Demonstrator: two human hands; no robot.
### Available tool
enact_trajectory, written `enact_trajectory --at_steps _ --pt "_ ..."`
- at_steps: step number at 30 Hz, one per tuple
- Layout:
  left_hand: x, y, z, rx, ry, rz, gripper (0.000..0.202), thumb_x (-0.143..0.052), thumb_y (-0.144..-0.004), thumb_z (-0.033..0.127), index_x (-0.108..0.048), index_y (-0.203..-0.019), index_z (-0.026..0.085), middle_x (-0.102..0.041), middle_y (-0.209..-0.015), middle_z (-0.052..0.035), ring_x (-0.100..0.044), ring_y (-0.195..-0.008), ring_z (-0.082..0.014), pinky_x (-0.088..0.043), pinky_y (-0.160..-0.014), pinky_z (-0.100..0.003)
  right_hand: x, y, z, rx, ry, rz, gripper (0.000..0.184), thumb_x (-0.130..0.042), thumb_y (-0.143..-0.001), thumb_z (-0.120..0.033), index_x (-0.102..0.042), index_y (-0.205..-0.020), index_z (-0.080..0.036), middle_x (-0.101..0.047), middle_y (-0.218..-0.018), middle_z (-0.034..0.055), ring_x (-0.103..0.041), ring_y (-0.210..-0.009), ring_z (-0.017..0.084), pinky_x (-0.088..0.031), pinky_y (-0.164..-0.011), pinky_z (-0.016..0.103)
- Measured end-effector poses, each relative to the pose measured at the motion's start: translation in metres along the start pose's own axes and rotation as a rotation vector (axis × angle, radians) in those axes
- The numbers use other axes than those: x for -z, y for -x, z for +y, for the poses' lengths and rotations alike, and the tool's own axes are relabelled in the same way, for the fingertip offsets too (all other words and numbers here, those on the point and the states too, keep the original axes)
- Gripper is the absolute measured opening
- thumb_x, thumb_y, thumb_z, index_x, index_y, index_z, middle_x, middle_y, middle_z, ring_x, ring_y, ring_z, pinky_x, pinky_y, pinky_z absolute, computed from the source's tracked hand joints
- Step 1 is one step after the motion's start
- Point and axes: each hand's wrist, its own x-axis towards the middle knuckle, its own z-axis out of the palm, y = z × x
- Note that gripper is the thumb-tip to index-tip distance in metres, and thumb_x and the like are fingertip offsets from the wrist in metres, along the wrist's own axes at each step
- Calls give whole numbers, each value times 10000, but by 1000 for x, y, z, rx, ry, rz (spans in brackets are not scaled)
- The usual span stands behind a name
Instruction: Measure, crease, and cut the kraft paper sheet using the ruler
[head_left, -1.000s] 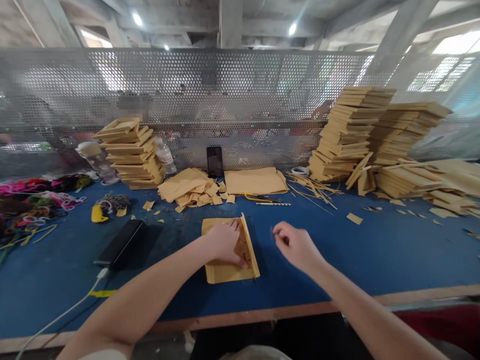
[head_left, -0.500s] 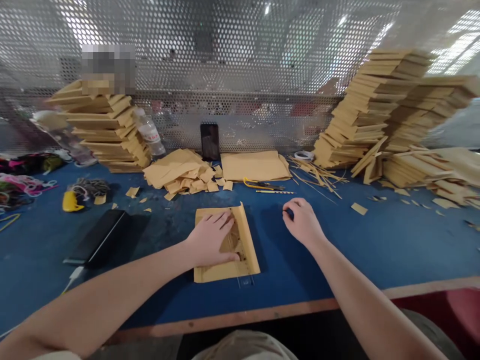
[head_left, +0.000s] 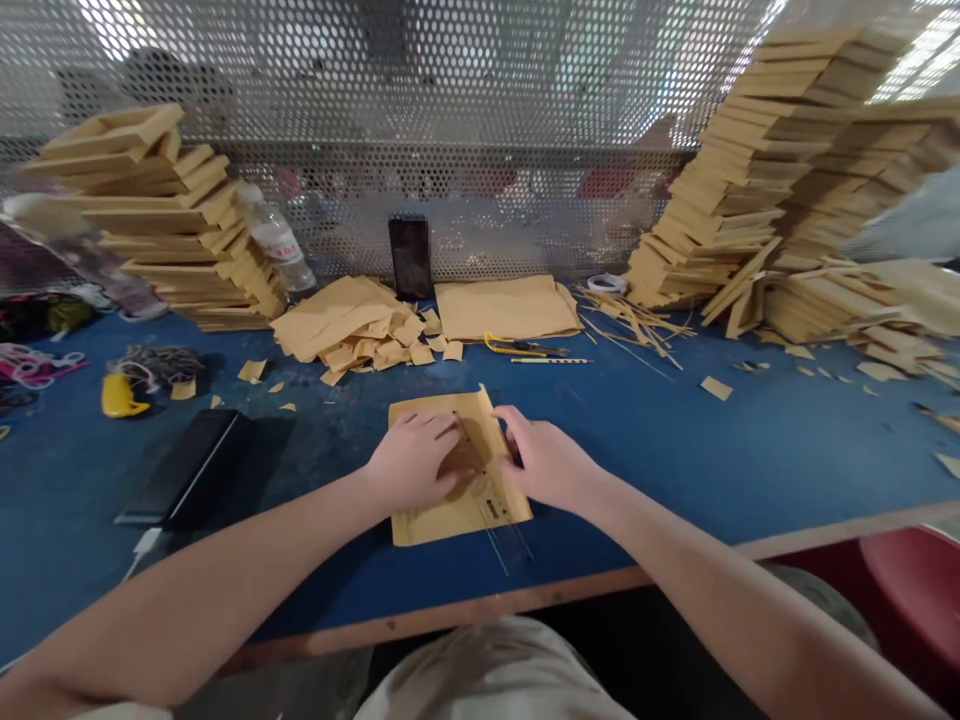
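Note:
A kraft paper sheet (head_left: 424, 525) lies before me on the table, its right edge folded up into a narrow flap. Across it rests a clear plastic ruler (head_left: 508, 545), whose near end sticks out past the sheet's lower edge. My left hand (head_left: 415, 460) lies over the sheet and ruler, fingers stretched out and slightly bent, the thumb apart. At the folded flap, my right hand (head_left: 551, 462) has its thumb and fingers curled around the paper edge. Its fingertips are partly hidden and a little blurred.
Beyond the sheet lie a yellow cutter (head_left: 517, 346), a striped pencil (head_left: 551, 361), paper scraps (head_left: 375, 345) and a flat paper stack (head_left: 502, 308). A phone (head_left: 410, 258) leans at the back. Tall stacks of folded paper (head_left: 720, 200) rise on both sides. A black power bank (head_left: 191, 465) sits left.
My right hand has moved left from the bare table onto the sheet's folded edge. The ruler's near end now sticks out farther toward me. My left hand has stayed on the sheet.

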Motion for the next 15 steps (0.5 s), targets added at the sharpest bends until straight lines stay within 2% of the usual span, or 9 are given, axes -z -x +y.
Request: enact_trajectory --at_steps 4,6,9,12,15 --pt "-2 -2 -7 -8 -8 66 319 -652 -928 410 -713 -1100 148 -698 -1162 -142 -672 -1079 -329 -531 -956 -489 17 -36 9 34 -19 14 484 -529 -831 -48 -538 -1303 -155 -717 -849 31 -625 -714 166 -355 -622 269" --pt "-3 -3 -10 -39 -1 64 281 -635 -938 371 -715 -1104 160 -687 -1182 -135 -669 -1084 -318 -541 -938 -471 22 -54 18 55 -85 42 428 -553 -845 -46 -577 -1255 -169 -740 -882 25 -642 -730 155 -397 -657 263" --pt "-5 -3 -14 -65 0 40 265 -588 -954 317 -715 -1140 175 -677 -1234 -129 -661 -1101 -309 -542 -939 -466 18 -73 30 111 -205 62 276 -599 -868 -90 -644 -1118 -199 -763 -922 12 -674 -775 148 -459 -724 263" --pt "-6 -2 -16 -53 35 35 317 -591 -936 291 -696 -1217 188 -670 -1289 -122 -645 -1152 -311 -527 -985 -478 10 -75 40 178 -223 148 193 -622 -882 -152 -668 -1062 -201 -764 -1017 41 -691 -905 179 -507 -826 306" --pt "-8 -1 -18 -36 92 55 333 -591 -944 315 -693 -1229 177 -673 -1291 -126 -641 -1152 -309 -529 -987 -473 12 -59 43 308 -120 298 178 -557 -935 -221 -684 -1056 -189 -741 -1085 87 -655 -1023 220 -500 -924 369"
